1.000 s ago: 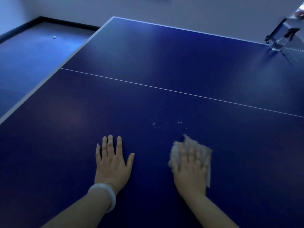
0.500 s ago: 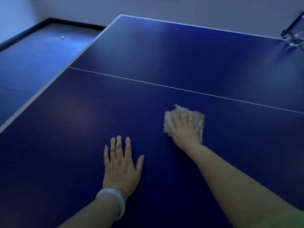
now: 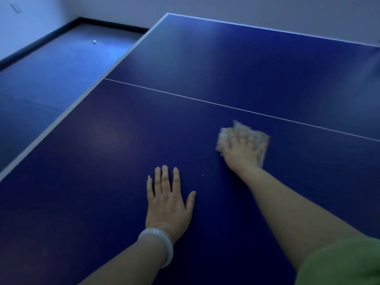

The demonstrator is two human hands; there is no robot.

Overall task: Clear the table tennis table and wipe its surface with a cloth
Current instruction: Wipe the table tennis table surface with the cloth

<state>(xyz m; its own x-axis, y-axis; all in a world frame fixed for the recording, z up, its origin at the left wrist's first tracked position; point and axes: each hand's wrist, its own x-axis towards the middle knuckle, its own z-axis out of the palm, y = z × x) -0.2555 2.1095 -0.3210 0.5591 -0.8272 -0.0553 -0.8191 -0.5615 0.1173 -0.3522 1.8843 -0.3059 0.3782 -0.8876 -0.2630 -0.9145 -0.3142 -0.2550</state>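
The blue table tennis table (image 3: 115, 153) fills the view, with a thin white centre line running across it. My right hand (image 3: 241, 152) lies flat with spread fingers on a pale crumpled cloth (image 3: 223, 136), pressing it to the surface just short of the white line; hand and cloth are motion-blurred. My left hand (image 3: 168, 200) rests palm down on the bare table nearer to me, fingers straight, with a white bangle on its wrist.
The table's white-edged left side runs diagonally from the near left to the far corner. Beyond it lies blue floor with a small white ball (image 3: 94, 42) near the dark skirting. A pale wall stands behind the far edge.
My right hand has pushed the cloth forward over the speckled spot toward the white line, and the arm is stretched out. My left hand stays planted. The net clamp has left the view.
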